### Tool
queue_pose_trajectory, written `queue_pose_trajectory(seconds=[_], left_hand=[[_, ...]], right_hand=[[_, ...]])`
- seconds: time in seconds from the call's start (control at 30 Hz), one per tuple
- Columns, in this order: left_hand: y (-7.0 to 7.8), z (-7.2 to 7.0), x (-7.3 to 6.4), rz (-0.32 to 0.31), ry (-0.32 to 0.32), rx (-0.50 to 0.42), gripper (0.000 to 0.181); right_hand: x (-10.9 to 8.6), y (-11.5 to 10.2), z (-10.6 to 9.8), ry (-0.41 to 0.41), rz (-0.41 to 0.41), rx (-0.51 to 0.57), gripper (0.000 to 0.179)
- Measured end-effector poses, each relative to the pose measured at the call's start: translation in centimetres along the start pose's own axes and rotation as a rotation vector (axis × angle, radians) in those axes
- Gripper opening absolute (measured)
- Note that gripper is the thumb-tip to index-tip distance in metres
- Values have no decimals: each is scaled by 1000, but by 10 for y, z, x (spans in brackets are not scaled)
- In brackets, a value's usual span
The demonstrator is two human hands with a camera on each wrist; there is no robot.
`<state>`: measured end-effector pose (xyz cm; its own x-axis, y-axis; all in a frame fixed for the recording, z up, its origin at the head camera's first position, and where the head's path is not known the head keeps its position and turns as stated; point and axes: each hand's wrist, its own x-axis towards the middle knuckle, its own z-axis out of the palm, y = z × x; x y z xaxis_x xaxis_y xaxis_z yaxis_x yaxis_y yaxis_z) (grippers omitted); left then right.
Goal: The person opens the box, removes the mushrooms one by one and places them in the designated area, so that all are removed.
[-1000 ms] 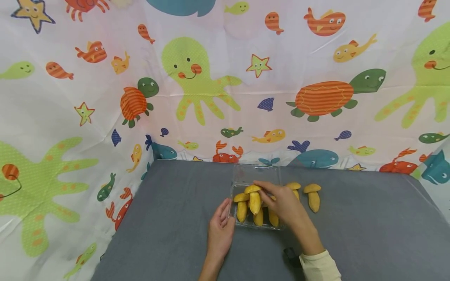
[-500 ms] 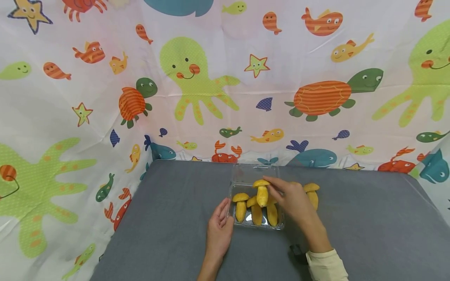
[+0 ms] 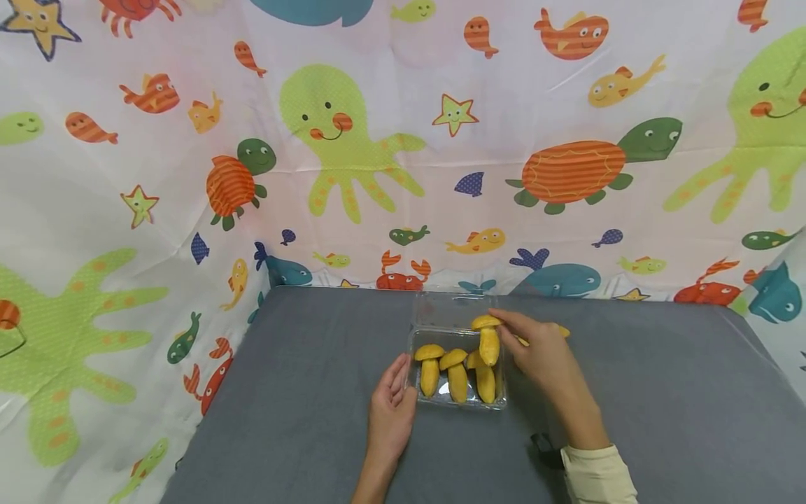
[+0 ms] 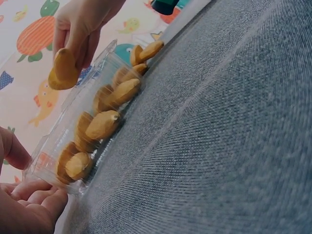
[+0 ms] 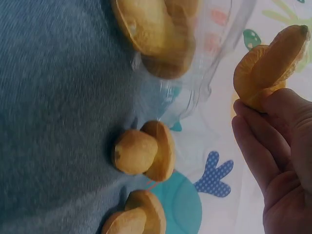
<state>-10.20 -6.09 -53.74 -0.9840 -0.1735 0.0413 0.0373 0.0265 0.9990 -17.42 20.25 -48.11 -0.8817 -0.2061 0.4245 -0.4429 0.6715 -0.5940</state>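
A clear plastic box (image 3: pixel 456 404) lies on the grey cloth with its lid (image 3: pixel 450 304) folded back. Three yellow mushrooms (image 3: pixel 457 381) lie side by side in it, caps toward the lid. My left hand (image 3: pixel 392 413) grips the left side of the box, thumb and curled fingers at its edge in the left wrist view. Above the box's right end, my right hand (image 3: pixel 544 350) pinches another yellow mushroom (image 3: pixel 488 343) by its cap, stem hanging down. In the right wrist view that mushroom (image 5: pixel 280 58) is apart from the box.
Two more mushrooms, a nearer one (image 5: pixel 141 151) and a farther one (image 5: pixel 134 217), lie right of the box, mostly hidden behind my right hand in the head view. A cloth with sea animals (image 3: pixel 371 168) hangs behind the grey table (image 3: pixel 302 392).
My right hand has carried the pinched mushroom rightward, from over the left and middle mushrooms to over the box's right end. The left hand has stayed at the box.
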Motion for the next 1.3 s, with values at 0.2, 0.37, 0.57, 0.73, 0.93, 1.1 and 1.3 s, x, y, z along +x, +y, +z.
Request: queue_pose_trajectory(seconds=[0.2,0.37,0.57,0.73,0.93,1.1,1.3], left_hand=[[2,-1,1,3,8,10,59],[3,-1,3,-3,8,16,59],[2,0,2,3,3,11,59],[1,0,2,3,2,13,60],[0,0,0,-4,2,2,60],[-1,-1,0,1,0,-3,60],[-2,-1,0,6,3,0,60]], right_hand=[[1,7,-6,73,-32,-53,36],[1,16,-9,130,-53,-91,35],[-1,22,-14,170,-45,-85,35],[-4,26,-21,188,23,-90,35],[-9,33,-33,224,52,-107,34],[-12,40,-42,254,45,-121,35],[-18,47,-49,262,77,-140,35]])
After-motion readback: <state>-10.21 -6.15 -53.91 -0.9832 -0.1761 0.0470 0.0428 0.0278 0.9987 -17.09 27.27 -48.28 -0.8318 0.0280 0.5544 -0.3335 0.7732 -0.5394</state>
